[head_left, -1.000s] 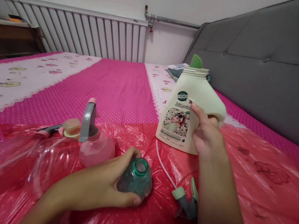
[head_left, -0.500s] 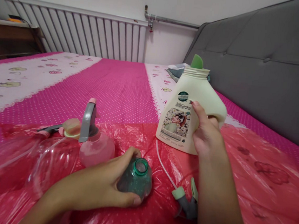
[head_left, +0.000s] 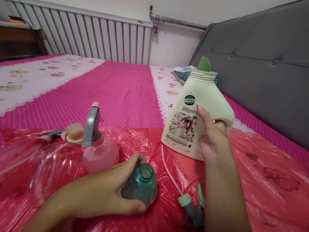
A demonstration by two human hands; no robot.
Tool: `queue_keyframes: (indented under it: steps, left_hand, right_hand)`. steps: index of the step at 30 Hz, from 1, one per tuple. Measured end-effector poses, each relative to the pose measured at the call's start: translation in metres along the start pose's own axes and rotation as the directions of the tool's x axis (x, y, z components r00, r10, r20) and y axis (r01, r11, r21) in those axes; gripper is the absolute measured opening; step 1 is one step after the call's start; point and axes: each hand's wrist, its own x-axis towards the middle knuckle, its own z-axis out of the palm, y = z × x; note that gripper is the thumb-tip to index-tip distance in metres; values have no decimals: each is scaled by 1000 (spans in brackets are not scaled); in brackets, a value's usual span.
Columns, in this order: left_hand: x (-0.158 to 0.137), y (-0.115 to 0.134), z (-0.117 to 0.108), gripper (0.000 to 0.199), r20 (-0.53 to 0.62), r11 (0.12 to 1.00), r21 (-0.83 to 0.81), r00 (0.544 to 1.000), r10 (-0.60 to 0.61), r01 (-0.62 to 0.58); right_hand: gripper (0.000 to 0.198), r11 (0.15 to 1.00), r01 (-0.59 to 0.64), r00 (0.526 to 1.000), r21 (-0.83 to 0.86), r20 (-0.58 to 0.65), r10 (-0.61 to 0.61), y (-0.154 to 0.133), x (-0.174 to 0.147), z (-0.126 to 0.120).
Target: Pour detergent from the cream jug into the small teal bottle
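The green bottle (head_left: 140,185) stands uncapped on the red plastic sheet (head_left: 258,199) over the bed, the left hand (head_left: 114,196) wrapped around it. The right hand (head_left: 213,140) grips the cream detergent jug (head_left: 195,112) by its handle, with a detached spray head (head_left: 191,207) and a pink spray bottle (head_left: 98,150) nearby

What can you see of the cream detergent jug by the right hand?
The cream plastic detergent jug stands upright on the red plastic sheet. Its wide threaded neck is uncapped, with a green spout showing inside. A printed label with a green round logo and a picture covers the front. A built-in handle curves off its right side, where the right hand grips it, thumb laid on the label.
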Motion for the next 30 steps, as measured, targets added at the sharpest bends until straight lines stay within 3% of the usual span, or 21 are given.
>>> queue_keyframes:
  steps: [22,30]
  left_hand:
    - [0,-2,1,115,-24,1000,-6,1000,13,-13]
    - [-1,2,0,118,-2,1000,18,1000,2,-2]
  right_hand:
    - [54,996,-78,997,-48,-21,77,0,2,0]
    - [60,1000,5,1000,30,-9,-5,1,-2,-1]
